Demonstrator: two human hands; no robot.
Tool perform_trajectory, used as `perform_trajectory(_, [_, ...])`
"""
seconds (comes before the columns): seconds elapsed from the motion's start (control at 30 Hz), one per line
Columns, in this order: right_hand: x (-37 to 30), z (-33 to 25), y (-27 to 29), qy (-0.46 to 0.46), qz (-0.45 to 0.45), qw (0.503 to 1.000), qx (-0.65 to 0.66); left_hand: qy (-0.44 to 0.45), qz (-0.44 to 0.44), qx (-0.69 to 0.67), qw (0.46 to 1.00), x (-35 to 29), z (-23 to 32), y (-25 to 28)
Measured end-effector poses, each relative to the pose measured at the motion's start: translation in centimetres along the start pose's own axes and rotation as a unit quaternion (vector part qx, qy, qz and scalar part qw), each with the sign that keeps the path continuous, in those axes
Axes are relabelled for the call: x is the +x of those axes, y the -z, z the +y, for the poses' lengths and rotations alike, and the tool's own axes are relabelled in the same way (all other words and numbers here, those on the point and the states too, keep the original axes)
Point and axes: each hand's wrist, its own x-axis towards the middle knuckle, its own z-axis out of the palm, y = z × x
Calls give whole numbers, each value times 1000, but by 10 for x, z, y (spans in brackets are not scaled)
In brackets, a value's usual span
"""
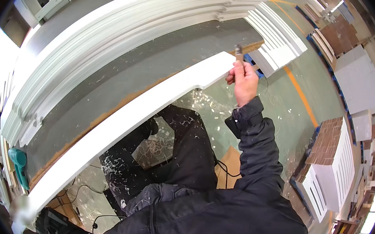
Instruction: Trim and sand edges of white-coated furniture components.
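A long white board (pixel 128 122) with a notched edge lies along the near side of a grey-topped bench, running from lower left to upper right. My right hand (pixel 244 82) is closed around a short tool with a brownish handle and a metal end (pixel 238 52); its exact kind is unclear. This hand is beside the board's far right end. Down at the lower left, my left hand (pixel 21 208) is a pale smear at the board's other end, its fingers not readable.
Behind the board, a tall stack of similar white boards (pixel 128 25) covers the bench's (pixel 124 72) far side. A teal heat-gun-shaped tool (pixel 18 164) sits at the left. More white panels (pixel 278 40) stand beyond the right end. Shavings and cords (pixel 223 165) litter the floor.
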Motion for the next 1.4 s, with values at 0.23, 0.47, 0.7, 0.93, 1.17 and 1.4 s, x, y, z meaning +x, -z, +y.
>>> perform_trajectory(0.23, [-68, -33, -22, 132, -92, 943, -290, 7, -47, -17, 999, -107, 91, 12])
perform_trajectory(0.47, [9, 34, 41, 87, 42, 869, -486, 16, -71, -48, 996, 21, 116, 81])
perform_trajectory(0.7, [-15, -7, 24, 25, 12, 952, -306, -57, -63, 25, 996, 2, 490, 295])
perform_trajectory(0.93, [-140, -49, -81, -92, -142, 973, -155, -92, 61, -1, 994, -41, 461, 250])
perform_trajectory(1.17, [-263, -110, -167, 281, -614, 720, -161, -206, 329, 180, 904, -54, 369, 168])
perform_trajectory(1.4, [-213, -109, -116, -121, -325, 935, 77, -226, -63, 4, 972, -6, 314, 139])
